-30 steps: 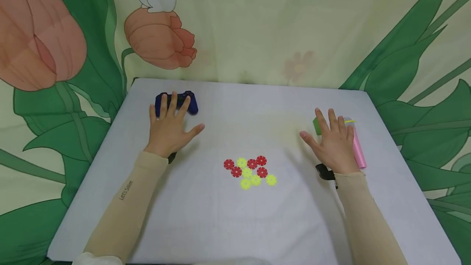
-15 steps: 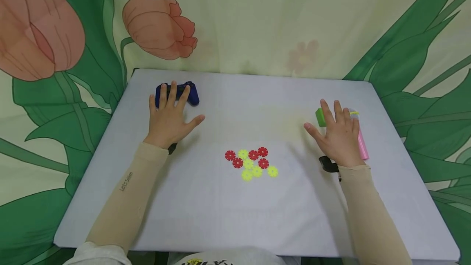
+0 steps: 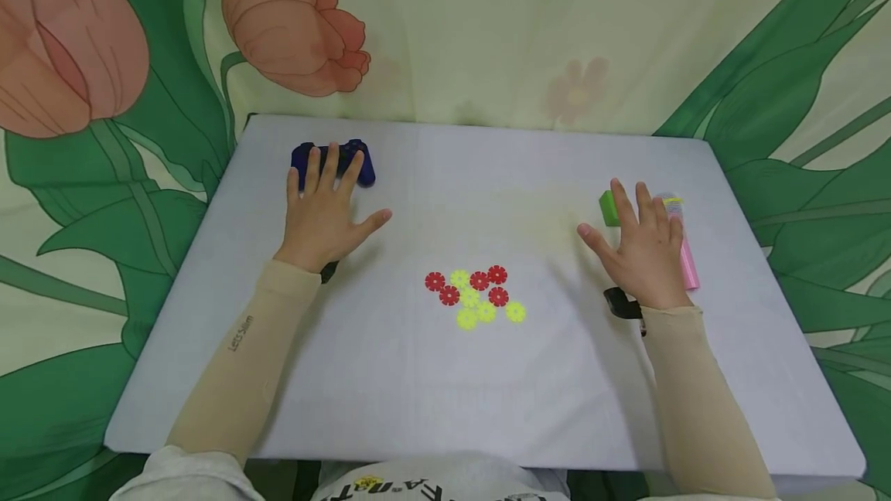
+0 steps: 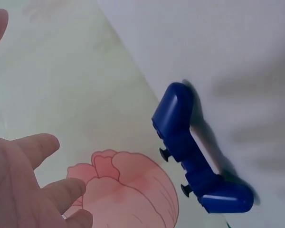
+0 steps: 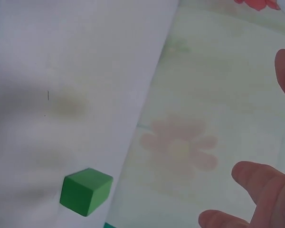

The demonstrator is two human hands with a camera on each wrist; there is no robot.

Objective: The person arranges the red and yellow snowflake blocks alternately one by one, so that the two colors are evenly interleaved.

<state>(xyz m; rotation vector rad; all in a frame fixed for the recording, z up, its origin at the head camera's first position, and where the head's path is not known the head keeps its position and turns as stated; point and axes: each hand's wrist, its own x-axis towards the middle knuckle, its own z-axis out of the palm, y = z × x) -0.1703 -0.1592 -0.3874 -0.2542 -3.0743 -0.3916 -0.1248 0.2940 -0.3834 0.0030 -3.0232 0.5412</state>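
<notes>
My left hand [image 3: 322, 221] hovers with fingers spread over the left of the table, overlapping a dark blue game controller [image 3: 362, 165] in the head view. In the left wrist view that controller [image 4: 194, 152] lies on the white surface, apart from the fingers. On the other side, my right hand [image 3: 643, 257] is also spread and holds nothing. Just past its fingers are a green block [image 3: 609, 209] and a pink cylinder [image 3: 689, 265], partly hidden by the hand. Between the hands lie several red notched discs [image 3: 435, 281] and several yellow ones [image 3: 516, 311], grouped loosely and flat.
A white cloth covers the table [image 3: 431, 393]. Behind it hangs a curtain [image 3: 473, 37] printed with tulips and leaves. The person's printed shirt [image 3: 445, 482] shows at the front edge. Each wrist carries a small black camera [image 3: 622, 303].
The head view has tilted down, so the table sits higher in frame and more of its front edge shows. Both hands stay spread, the right one shifted slightly rightward in view.
</notes>
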